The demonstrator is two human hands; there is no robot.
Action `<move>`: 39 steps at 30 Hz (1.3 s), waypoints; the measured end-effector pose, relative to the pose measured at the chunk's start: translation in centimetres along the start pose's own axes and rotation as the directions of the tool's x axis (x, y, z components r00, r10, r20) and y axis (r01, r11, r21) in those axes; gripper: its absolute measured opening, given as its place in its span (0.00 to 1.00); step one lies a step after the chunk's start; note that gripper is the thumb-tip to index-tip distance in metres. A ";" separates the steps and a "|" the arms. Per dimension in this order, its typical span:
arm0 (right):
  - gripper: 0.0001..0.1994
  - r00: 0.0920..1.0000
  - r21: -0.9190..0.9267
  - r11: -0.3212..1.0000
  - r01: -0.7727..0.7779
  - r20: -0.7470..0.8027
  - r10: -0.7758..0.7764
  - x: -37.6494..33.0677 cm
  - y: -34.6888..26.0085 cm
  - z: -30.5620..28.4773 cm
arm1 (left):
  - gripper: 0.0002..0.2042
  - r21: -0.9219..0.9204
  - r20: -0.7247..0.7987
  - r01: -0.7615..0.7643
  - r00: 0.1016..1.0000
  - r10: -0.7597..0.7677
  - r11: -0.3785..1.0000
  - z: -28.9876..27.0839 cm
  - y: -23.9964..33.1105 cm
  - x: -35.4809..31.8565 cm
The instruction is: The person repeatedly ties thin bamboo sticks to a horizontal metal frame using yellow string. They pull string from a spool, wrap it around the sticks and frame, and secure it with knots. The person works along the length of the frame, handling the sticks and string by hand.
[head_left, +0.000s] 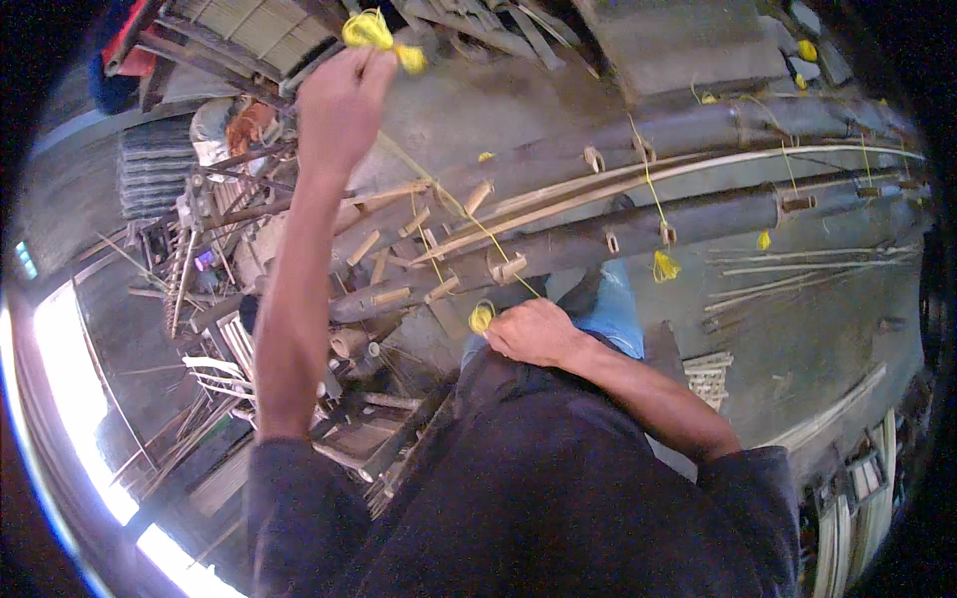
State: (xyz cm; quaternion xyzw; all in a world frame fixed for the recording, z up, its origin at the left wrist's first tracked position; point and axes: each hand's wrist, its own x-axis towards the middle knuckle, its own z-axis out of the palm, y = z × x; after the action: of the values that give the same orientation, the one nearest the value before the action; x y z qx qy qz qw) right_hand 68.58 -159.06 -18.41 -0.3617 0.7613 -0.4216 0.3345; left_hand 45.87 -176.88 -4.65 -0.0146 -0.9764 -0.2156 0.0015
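Item 1, far left: loose bamboo splints and thin strips [204,394] scattered on the floor beside a bright doorway edge; a stack of cut short bamboo sections [239,344] lies near them.

Item 2: left hand [342,100], arm raised and stretched forward, fingers closed around a bunch of yellow string [377,35] held high above the work. A taut strand of yellow cord [454,204] runs from this hand down to the other.

Item 3, centre: bamboo frame [558,209], made of two long dark poles lying side by side, pierced by short pale pegs [414,224], with split pale slats between the poles. Several pegs cluster at its left end.

Item 4: right hand [533,331], low and close to the body, fingers curled shut on the lower end of the cord; a small coil of yellow string [481,317] sits just beside its knuckles, near the frame's near pole.

Item 5: yellow ties [664,265] hanging from the poles further right.

Item 6, right: thin bamboo slivers [797,269] lying on the grey floor [797,349], well apart from both hands.
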 end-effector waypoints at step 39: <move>0.18 0.841 -0.684 0.590 -0.428 -0.062 0.537 20.7 -10.0 -10.9 | 0.13 -0.230 0.228 -0.061 0.967 0.115 0.971 9.0 -13.1 -20.1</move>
State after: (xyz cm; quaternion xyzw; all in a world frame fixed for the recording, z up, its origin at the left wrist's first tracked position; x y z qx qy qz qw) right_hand 51.72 -175.74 -9.19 -0.2676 0.9019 0.0192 0.3384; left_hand 65.59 -185.55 -18.54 -0.0843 -0.9377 -0.3193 -0.1083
